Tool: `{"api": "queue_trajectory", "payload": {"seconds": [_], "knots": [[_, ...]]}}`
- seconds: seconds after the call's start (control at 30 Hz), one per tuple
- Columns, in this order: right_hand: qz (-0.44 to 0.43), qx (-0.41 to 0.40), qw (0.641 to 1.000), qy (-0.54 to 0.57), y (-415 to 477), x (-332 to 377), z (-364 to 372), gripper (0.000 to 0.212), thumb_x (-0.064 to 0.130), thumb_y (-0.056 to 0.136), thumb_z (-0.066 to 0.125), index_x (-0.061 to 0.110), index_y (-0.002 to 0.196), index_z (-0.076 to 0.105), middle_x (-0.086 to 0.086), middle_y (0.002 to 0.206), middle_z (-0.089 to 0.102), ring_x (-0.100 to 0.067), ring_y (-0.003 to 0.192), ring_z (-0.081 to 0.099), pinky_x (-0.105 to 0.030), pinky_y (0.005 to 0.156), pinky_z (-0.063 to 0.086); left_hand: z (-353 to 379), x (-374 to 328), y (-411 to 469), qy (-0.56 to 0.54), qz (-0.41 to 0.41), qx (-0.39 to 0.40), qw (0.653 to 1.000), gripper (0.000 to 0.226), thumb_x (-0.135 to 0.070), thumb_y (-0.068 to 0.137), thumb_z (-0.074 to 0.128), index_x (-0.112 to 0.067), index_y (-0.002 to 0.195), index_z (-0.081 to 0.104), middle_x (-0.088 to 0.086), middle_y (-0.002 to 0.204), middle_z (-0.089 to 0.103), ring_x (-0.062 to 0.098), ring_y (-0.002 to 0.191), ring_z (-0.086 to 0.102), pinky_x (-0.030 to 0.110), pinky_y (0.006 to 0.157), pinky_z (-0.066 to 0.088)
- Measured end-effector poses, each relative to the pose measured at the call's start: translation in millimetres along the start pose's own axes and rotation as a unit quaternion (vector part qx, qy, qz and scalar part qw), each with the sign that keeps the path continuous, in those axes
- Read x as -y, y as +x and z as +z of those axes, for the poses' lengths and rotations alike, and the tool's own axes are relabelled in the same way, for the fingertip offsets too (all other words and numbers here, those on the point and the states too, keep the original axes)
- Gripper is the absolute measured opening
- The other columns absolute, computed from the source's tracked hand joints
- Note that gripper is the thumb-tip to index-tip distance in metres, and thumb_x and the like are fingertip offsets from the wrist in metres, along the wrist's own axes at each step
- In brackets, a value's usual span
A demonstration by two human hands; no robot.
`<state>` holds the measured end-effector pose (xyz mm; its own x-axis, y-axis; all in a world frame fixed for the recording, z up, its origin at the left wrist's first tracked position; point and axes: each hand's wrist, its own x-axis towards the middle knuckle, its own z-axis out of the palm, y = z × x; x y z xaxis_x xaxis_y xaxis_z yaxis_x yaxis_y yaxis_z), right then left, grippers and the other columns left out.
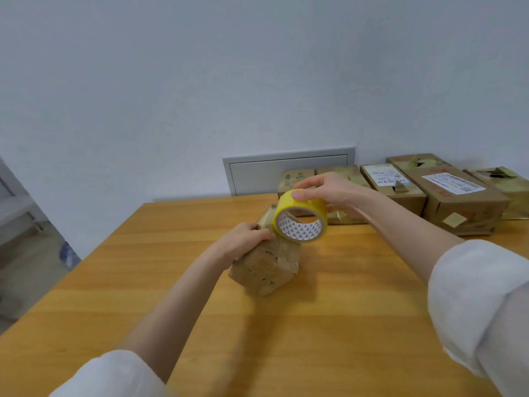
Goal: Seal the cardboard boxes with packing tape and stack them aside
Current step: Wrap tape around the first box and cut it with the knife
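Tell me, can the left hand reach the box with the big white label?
Probably not now: the left hand grips the small box, and the right arm with the tape roll crosses in between.

Plain packing room: wooden table [343,325], labelled parcels [446,196].

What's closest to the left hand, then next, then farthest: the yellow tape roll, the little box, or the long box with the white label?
1. little box: the left hand grips it.
2. yellow tape roll: just right of the hand.
3. long labelled box: far right, by the wall.
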<state>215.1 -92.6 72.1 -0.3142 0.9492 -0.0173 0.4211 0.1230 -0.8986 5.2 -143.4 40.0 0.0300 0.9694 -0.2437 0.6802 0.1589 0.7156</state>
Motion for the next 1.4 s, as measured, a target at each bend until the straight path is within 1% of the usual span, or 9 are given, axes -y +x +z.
{"api": "queue_trajectory", "payload": {"seconds": [0.13,0.23,0.37,0.47,0.6,0.9,1.13,1.27,1.4], "knots": [[0.007,0.004,0.997,0.079,-3.1,-10.6,13.9,0.046,0.052,0.069,0.072,0.023,0.104,0.068,0.0,0.111,0.067,-0.021,0.106,0.061,-0.037,0.09,0.05,1.4,6.2,-3.2,0.07,0.059,-0.084,0.992,0.048,-0.019,0.093,0.047,-0.022,0.141,0.044,0.006,0.131,0.058,0.025,0.115,0.056,0.036,0.097,0.045],[-0.008,-0.028,0.997,0.069,-0.9,-8.2,25.3,0.04,0.049,0.081,0.068,0.015,0.102,0.071,-0.008,0.106,0.069,-0.024,0.102,0.063,-0.041,0.092,0.05,-1.1,11.2,-2.4,0.063,0.073,-0.074,0.993,0.05,-0.017,0.097,0.044,-0.022,0.147,0.036,0.006,0.138,0.053,0.025,0.122,0.052,0.041,0.103,0.041],[-0.023,-0.039,0.999,0.005,2.9,4.9,29.5,0.052,0.056,0.083,0.063,0.008,0.101,0.07,-0.003,0.089,0.067,-0.015,0.078,0.059,-0.029,0.067,0.044,-2.3,17.0,-2.5,0.095,0.079,-0.075,0.989,0.044,-0.019,0.101,0.041,-0.02,0.145,0.038,0.006,0.137,0.053,0.025,0.123,0.05,0.038,0.103,0.04],[-0.001,-0.032,0.999,-0.014,3.3,10.9,23.9,0.038,0.059,0.082,0.062,0.026,0.099,0.07,0.004,0.094,0.067,-0.014,0.083,0.062,-0.028,0.065,0.046,-3.8,18.0,1.5,0.098,0.082,-0.071,0.989,0.042,-0.02,0.101,0.04,-0.021,0.144,0.041,0.005,0.135,0.055,0.024,0.121,0.051,0.038,0.101,0.042],[-0.006,0.008,0.991,-0.132,-1.3,8.0,13.5,0.049,0.062,0.082,0.06,0.015,0.072,0.068,0.002,0.067,0.063,-0.015,0.059,0.059,-0.024,0.061,0.045,-13.6,31.2,6.4,0.05,0.047,-0.07,0.995,0.037,-0.025,0.103,0.037,-0.022,0.138,0.048,0.007,0.12,0.062,0.025,0.102,0.059,0.041,0.08,0.053],[0.089,0.03,0.989,-0.111,-10.8,-10.4,30.7,0.047,0.061,0.085,0.057,0.017,0.089,0.074,0.001,0.08,0.074,-0.015,0.075,0.069,-0.025,0.062,0.049,-15.2,39.8,13.9,0.043,0.035,-0.055,0.997,0.037,-0.031,0.103,0.035,-0.028,0.138,0.046,0.006,0.117,0.062,0.026,0.101,0.06,0.039,0.073,0.056],[0.063,0.009,0.995,-0.078,-27.4,-17.1,42.7,0.04,0.054,0.09,0.056,0.018,0.098,0.071,-0.002,0.092,0.072,-0.016,0.084,0.067,-0.029,0.074,0.051,-5.2,20.4,8.8,0.324,0.223,-0.071,0.917,0.07,-0.049,0.095,0.046,-0.016,0.151,0.022,0.0,0.159,0.018,0.021,0.146,0.016,0.043,0.117,0.02],[0.054,0.004,0.997,-0.062,-35.3,-21.5,48.9,0.043,0.054,0.091,0.054,0.015,0.097,0.07,-0.006,0.095,0.07,-0.018,0.086,0.065,-0.033,0.08,0.049,9.7,25.0,4.6,0.463,0.168,0.028,0.87,0.084,-0.05,0.094,0.046,-0.019,0.153,-0.004,0.005,0.161,-0.01,0.028,0.147,-0.008,0.051,0.118,0.0],[0.025,0.0,1.0,-0.017,-45.3,-36.2,54.3,0.038,0.054,0.089,0.057,0.019,0.097,0.069,0.002,0.094,0.071,-0.012,0.083,0.065,-0.027,0.075,0.048,1.6,17.8,7.2,0.444,0.158,0.049,0.88,0.083,-0.045,0.094,0.049,-0.024,0.153,-0.006,0.005,0.161,-0.01,0.028,0.148,-0.007,0.049,0.118,0.001]]}}
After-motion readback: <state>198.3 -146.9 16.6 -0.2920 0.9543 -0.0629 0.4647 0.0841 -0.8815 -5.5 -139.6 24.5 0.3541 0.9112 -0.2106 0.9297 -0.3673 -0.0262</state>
